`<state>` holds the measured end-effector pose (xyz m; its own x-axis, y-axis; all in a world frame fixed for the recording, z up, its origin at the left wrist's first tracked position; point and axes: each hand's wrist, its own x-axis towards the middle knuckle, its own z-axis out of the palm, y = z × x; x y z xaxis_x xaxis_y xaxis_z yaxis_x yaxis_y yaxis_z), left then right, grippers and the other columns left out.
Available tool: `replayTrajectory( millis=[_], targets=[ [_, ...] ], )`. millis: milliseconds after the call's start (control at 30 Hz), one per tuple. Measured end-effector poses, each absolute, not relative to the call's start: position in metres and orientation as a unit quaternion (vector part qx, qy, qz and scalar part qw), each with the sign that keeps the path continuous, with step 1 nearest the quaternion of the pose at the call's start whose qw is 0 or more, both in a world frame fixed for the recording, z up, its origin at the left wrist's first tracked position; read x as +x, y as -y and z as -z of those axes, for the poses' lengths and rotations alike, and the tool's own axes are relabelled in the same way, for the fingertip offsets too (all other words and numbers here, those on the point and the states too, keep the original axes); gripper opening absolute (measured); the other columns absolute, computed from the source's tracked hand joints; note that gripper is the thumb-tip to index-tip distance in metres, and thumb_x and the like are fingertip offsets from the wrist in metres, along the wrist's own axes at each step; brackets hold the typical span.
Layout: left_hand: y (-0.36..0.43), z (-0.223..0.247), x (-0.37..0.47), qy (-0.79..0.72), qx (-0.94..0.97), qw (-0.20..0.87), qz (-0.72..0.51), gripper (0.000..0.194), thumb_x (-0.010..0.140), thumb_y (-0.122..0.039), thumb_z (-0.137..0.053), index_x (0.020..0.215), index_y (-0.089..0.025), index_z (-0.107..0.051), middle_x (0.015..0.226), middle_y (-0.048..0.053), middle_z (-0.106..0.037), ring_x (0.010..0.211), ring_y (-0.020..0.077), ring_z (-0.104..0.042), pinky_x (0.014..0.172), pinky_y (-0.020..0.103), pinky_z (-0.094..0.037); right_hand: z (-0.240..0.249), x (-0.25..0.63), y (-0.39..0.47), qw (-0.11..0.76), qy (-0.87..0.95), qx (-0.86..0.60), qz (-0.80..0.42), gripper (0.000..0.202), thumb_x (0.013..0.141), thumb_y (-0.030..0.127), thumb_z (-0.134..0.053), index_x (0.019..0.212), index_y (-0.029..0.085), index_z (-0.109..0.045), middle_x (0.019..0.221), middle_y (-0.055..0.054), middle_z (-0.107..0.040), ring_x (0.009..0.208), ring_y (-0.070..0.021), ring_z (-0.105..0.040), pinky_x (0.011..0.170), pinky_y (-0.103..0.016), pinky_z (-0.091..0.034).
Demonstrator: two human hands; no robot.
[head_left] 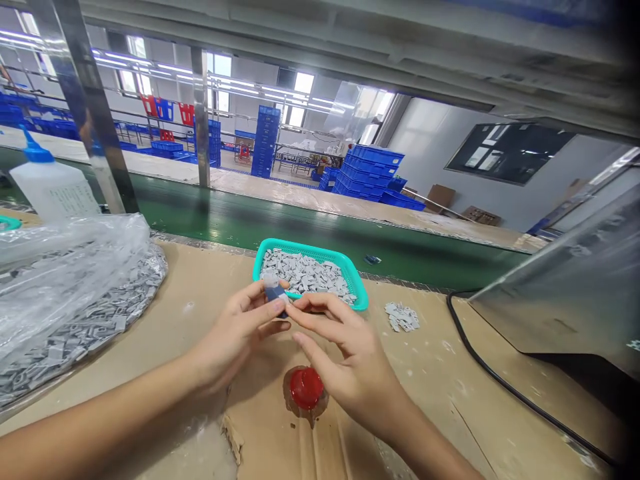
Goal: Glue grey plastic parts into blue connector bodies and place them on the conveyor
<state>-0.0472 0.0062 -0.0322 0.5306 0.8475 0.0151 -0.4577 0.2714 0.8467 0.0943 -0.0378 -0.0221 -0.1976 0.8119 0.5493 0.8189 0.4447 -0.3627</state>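
Observation:
Above the cardboard, my left hand point(250, 317) is closed around a small dark blue plastic part point(275, 293) with a clear or pale piece at its top end. The fingertips of my right hand point(340, 340) touch the near edge of this part, where a small light grey bit shows. The right thumb stands apart from the index finger. Just behind the hands is a turquoise basket point(359, 293) with many small grey plastic pieces point(313, 272). Below the hands, a small red cap-like dish point(306, 388) sits in a wet patch on the cardboard.
A small pile of grey pieces point(402, 317) lies to the right. On the left are a large clear bag point(90, 287) of grey pieces and a white bottle point(55, 190) with a blue nozzle. A black cable point(480, 363) curves on the right. Behind runs a green conveyor belt point(235, 217).

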Motion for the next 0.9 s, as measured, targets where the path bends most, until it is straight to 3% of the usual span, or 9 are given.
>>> replayTrajectory(
  millis=[67, 133, 233, 367, 467, 567, 700, 800, 900],
  targets=[
    [-0.005, 0.027, -0.044, -0.259, 0.359, 0.778, -0.446, 0.029, 0.081, -0.019, -0.045, 0.109, -0.012, -0.046, 0.091, 0.006, -0.049, 0.079, 0.0089, -0.045, 0.068, 0.021, -0.041, 0.026, 0.095, 0.035, 0.338, 0.789, -0.508, 0.077, 0.037, 0.08, 0.03, -0.04, 0.114, 0.038, -0.052, 0.103, 0.009, -0.045, 0.096, 0.0241, -0.038, 0.088, 0.019, -0.033],
    [-0.007, 0.023, -0.044, -0.289, 0.343, 0.764, -0.464, 0.019, 0.083, -0.015, -0.039, 0.099, -0.009, -0.047, 0.078, 0.005, -0.044, 0.068, 0.0072, -0.04, 0.059, 0.019, -0.037, 0.029, 0.102, 0.031, 0.327, 0.786, -0.517, 0.088, 0.04, 0.081, 0.032, -0.039, 0.119, 0.035, -0.049, 0.105, 0.01, -0.044, 0.096, 0.0241, -0.038, 0.086, 0.019, -0.032],
    [-0.018, 0.021, -0.05, -0.288, 0.374, 0.742, -0.477, 0.01, 0.083, -0.016, -0.039, 0.085, -0.008, -0.044, 0.068, 0.002, -0.034, 0.06, 0.0061, -0.033, 0.052, 0.017, -0.032, 0.028, 0.124, 0.02, 0.317, 0.734, -0.6, 0.006, 0.039, 0.083, 0.036, -0.034, 0.113, 0.026, -0.056, 0.103, 0.008, -0.046, 0.085, 0.0235, -0.04, 0.071, 0.017, -0.03],
    [-0.036, 0.025, -0.061, -0.263, 0.374, 0.764, -0.454, 0.017, 0.085, -0.021, -0.034, 0.091, -0.008, -0.043, 0.065, 0.001, -0.023, 0.052, 0.0043, -0.024, 0.044, 0.016, -0.022, 0.025, 0.155, 0.002, 0.271, 0.634, -0.72, -0.078, 0.043, 0.082, 0.037, -0.034, 0.111, 0.019, -0.059, 0.107, 0.004, -0.045, 0.083, 0.0204, -0.041, 0.066, 0.015, -0.028],
    [-0.048, 0.027, -0.067, -0.249, 0.409, 0.752, -0.453, 0.02, 0.085, -0.022, -0.032, 0.094, -0.007, -0.041, 0.066, 0.001, -0.018, 0.052, 0.0038, -0.021, 0.044, 0.016, -0.019, 0.022, 0.166, -0.015, 0.228, 0.626, -0.74, -0.096, 0.041, 0.08, 0.03, -0.035, 0.113, 0.02, -0.058, 0.109, 0.005, -0.044, 0.08, 0.0196, -0.039, 0.065, 0.013, -0.026],
    [-0.067, 0.027, -0.072, -0.281, 0.523, 0.657, -0.464, 0.028, 0.085, -0.029, -0.027, 0.1, -0.007, -0.036, 0.068, 0.001, -0.017, 0.054, 0.0045, -0.02, 0.047, 0.016, -0.021, 0.02, 0.171, -0.033, 0.164, 0.645, -0.734, -0.137, 0.041, 0.074, 0.022, -0.043, 0.111, 0.025, -0.058, 0.108, 0.006, -0.044, 0.072, 0.0187, -0.034, 0.061, 0.009, -0.022],
    [-0.121, 0.032, -0.077, -0.36, 0.645, 0.497, -0.455, 0.035, 0.086, -0.036, -0.02, 0.101, -0.008, -0.035, 0.066, 0.001, -0.018, 0.053, 0.0064, -0.02, 0.048, 0.018, -0.021, 0.025, 0.174, -0.05, 0.127, 0.664, -0.716, -0.173, 0.033, 0.071, 0.022, -0.046, 0.099, 0.021, -0.064, 0.099, 0.005, -0.048, 0.067, 0.0172, -0.03, 0.062, 0.006, -0.021],
    [-0.169, 0.045, -0.079, -0.447, 0.739, 0.328, -0.384, 0.032, 0.085, -0.034, -0.026, 0.093, -0.009, -0.044, 0.066, 0.004, -0.033, 0.059, 0.0102, -0.032, 0.057, 0.024, -0.029, 0.031, 0.176, -0.053, 0.145, 0.674, -0.703, -0.174, 0.034, 0.074, 0.02, -0.042, 0.098, 0.016, -0.064, 0.099, 0.003, -0.048, 0.07, 0.017, -0.028, 0.066, 0.006, -0.021],
    [-0.206, 0.061, -0.072, -0.484, 0.811, 0.176, -0.279, 0.023, 0.08, -0.022, -0.04, 0.095, -0.007, -0.048, 0.086, 0.01, -0.047, 0.079, 0.0159, -0.042, 0.078, 0.034, -0.031, 0.033, 0.179, -0.05, 0.157, 0.683, -0.69, -0.181, 0.037, 0.074, 0.015, -0.037, 0.099, 0.014, -0.064, 0.098, 0.002, -0.049, 0.07, 0.0169, -0.027, 0.066, 0.006, -0.018]
  ],
)
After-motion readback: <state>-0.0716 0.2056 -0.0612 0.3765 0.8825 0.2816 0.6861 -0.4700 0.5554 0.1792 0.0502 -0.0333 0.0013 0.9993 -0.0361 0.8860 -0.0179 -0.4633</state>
